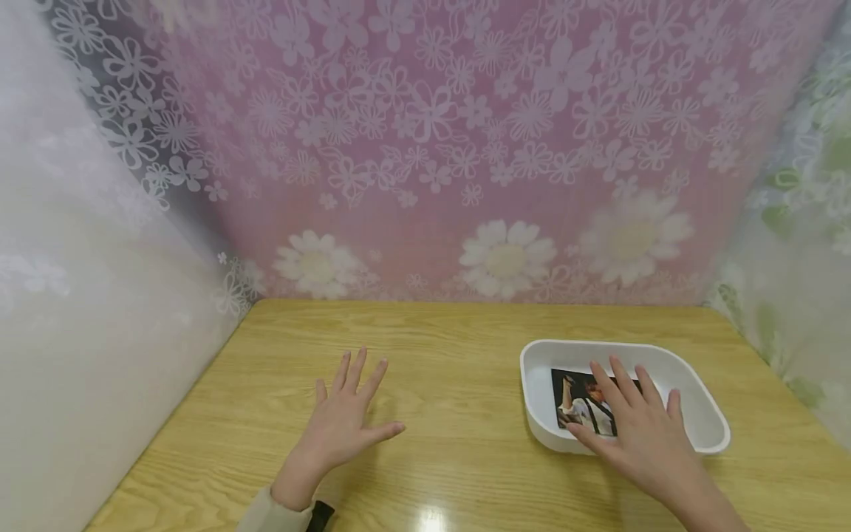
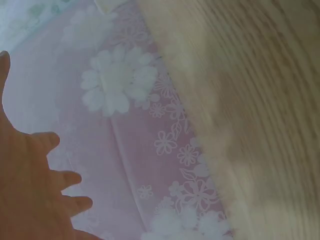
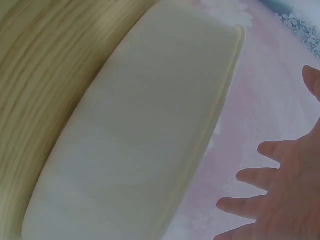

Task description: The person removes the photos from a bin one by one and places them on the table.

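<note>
On the right side of the table, a white plastic tub (image 1: 708, 425) holds a dark picture card (image 1: 585, 414) that shows a figure in white clothing. My right hand (image 1: 641, 440), fingers spread, hovers over the tub's near side and covers part of the card. In the right wrist view that hand (image 3: 287, 185) is above the tub's rim, apart from the tub's outer wall (image 3: 130, 130). Left of the tub, my left hand (image 1: 339, 428) is held above the bare wood with its fingers spread. Nothing is in either hand; the left wrist view shows the left hand (image 2: 30, 180) with extended fingers.
The wood-grain table (image 1: 439, 369) ends at a pink flowered curtain (image 1: 412, 185) at the back. Pale sheets hang along the left side (image 1: 100, 295) and the right side (image 1: 798, 244). A light sleeve (image 1: 272, 513) and a dark band (image 1: 320, 516) are at my left wrist.
</note>
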The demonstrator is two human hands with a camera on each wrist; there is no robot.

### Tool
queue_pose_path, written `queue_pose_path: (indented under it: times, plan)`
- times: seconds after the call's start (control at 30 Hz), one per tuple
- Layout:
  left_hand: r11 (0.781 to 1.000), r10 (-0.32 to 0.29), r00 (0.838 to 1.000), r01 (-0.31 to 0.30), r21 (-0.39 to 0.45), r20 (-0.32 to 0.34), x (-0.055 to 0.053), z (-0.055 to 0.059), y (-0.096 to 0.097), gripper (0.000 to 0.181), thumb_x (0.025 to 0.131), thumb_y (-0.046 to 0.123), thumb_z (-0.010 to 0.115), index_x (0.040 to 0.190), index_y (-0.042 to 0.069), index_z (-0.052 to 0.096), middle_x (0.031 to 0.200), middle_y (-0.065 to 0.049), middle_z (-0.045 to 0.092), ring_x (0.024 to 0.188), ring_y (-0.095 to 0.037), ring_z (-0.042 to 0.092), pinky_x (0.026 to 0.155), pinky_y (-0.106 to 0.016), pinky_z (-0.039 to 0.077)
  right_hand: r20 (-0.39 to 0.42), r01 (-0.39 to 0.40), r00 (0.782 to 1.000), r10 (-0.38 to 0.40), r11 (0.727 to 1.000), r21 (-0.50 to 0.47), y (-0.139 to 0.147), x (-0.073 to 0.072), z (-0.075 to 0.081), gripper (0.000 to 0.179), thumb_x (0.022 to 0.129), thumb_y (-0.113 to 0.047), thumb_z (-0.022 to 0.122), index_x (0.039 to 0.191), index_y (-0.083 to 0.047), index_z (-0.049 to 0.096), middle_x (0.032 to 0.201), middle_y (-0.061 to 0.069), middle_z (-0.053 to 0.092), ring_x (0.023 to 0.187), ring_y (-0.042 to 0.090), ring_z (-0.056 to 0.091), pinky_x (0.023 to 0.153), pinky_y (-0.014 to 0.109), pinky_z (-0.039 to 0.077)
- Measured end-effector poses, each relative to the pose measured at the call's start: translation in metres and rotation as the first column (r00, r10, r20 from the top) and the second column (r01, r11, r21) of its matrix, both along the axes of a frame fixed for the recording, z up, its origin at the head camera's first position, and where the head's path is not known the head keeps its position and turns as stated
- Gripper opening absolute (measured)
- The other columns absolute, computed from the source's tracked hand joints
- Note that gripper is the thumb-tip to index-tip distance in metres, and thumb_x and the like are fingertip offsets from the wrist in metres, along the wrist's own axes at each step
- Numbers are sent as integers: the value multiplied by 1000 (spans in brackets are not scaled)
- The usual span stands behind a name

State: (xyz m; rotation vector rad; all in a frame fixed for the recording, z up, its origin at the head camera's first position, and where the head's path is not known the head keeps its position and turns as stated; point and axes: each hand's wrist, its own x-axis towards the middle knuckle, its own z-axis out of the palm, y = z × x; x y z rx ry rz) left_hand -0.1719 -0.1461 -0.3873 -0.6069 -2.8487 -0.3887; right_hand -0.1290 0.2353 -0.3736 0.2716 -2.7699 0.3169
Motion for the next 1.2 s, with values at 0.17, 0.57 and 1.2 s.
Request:
queue_pose_path:
  times: [0.17,0.57,1.2]
  plan:
    - [998,-59,996,60,14,-71,-1,-1,1,81,76,61,53,141,20,27,146,-8,13,131,-29,11,89,-66,18,-72,-5,997,6,1000,6,-2,-2,0,80,73,-58,60,132,-8,41,133,21,34,117,44,29,85,67,15]
    - [990,-140,976,135,-39,-169,-5,-9,8,58,80,45,61,124,8,51,119,-12,52,105,-30,51,82,-49,40,-301,-91,950,78,995,-31,-2,-3,-5,55,64,-39,72,102,-1,61,98,16,60,88,37,54,74,49,37]
    - [977,-210,966,204,-57,-151,-5,-7,26,54,81,43,60,123,9,53,117,-11,54,103,-26,53,80,-43,44,-112,-23,993,28,999,44,46,-7,-10,68,69,-48,68,110,5,56,110,27,52,97,45,45,81,54,33]
